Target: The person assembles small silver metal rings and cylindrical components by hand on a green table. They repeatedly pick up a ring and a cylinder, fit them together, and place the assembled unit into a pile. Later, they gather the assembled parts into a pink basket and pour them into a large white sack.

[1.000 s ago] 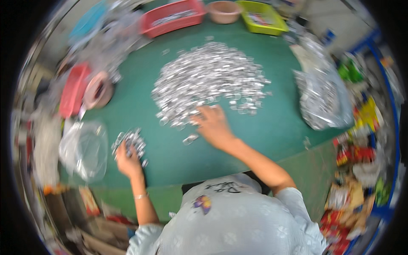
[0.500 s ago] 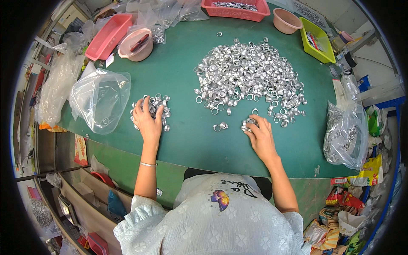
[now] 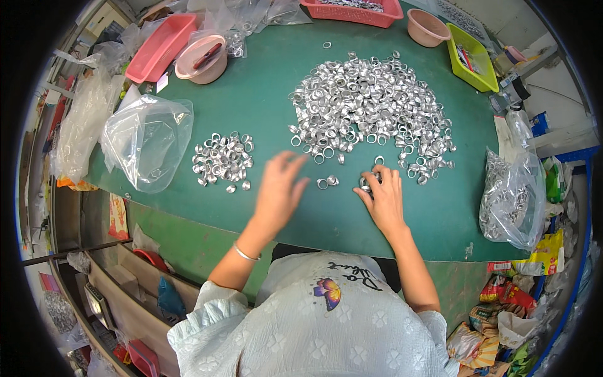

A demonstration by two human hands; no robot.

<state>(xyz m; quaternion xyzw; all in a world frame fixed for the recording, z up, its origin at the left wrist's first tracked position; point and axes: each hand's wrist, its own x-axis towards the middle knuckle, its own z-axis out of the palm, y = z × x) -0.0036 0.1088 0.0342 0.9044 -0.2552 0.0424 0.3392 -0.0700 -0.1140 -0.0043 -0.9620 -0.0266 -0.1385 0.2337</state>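
Observation:
A large heap of silver metal rings (image 3: 367,103) spreads over the green table (image 3: 264,94), right of its middle. Farther left lies a smaller pile of similar rings (image 3: 222,157). Between that pile and the heap, my left hand (image 3: 276,195) is in the air, blurred, its fingers apart and nothing visible in them. My right hand (image 3: 385,200) rests below the heap, fingers curled over a few rings (image 3: 365,185) partly hidden beneath them. Two loose rings (image 3: 327,182) lie just left of it, and a single ring (image 3: 379,160) sits beyond its fingertips.
An open clear plastic bag (image 3: 151,141) lies at the left; a bag filled with rings (image 3: 505,198) stands at the right edge. Along the far side are a pink basket (image 3: 164,47), a pink bowl (image 3: 201,70), a red basket (image 3: 358,16), a peach bowl (image 3: 427,28) and a green basket (image 3: 474,78).
My left hand has left the small pile and moved right toward the middle, uncovering that pile. My right hand stays at nearly the same spot over its rings.

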